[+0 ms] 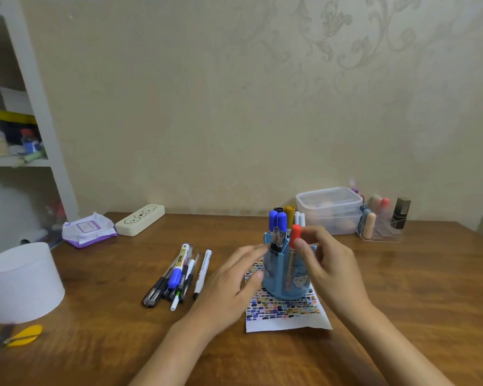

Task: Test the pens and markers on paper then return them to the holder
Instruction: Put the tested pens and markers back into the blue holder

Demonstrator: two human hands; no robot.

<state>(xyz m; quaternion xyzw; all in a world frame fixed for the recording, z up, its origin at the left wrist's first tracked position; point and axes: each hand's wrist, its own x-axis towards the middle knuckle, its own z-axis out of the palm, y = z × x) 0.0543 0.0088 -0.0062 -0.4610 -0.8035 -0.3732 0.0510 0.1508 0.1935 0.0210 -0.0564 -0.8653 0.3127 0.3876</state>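
Head view. Wood-grain table (pixel 402 288) against a beige wall with faint scroll-patterned wallpaper. Paper (pixel 287 320), white, covered in small multicolour swatches, lies flat at centre; its upper part is hidden under the holder. Holder (pixel 276 277), rounded blue plastic with cartoon print, stands on the paper, containing 2 blue-capped markers (pixel 278 220), a mustard-capped one, white and black pens. Right hand (pixel 328 263) pinches a red-capped marker (pixel 295 235) upright in the holder. Left hand (pixel 234 280), fingers straight and relaxed, touches the holder's side. Loose pens (pixel 179 274) lie heaped to the left. Clear lidded tub (pixel 329 208) behind; contents indistinct. White cylinder (pixel 20 282) at the left edge.
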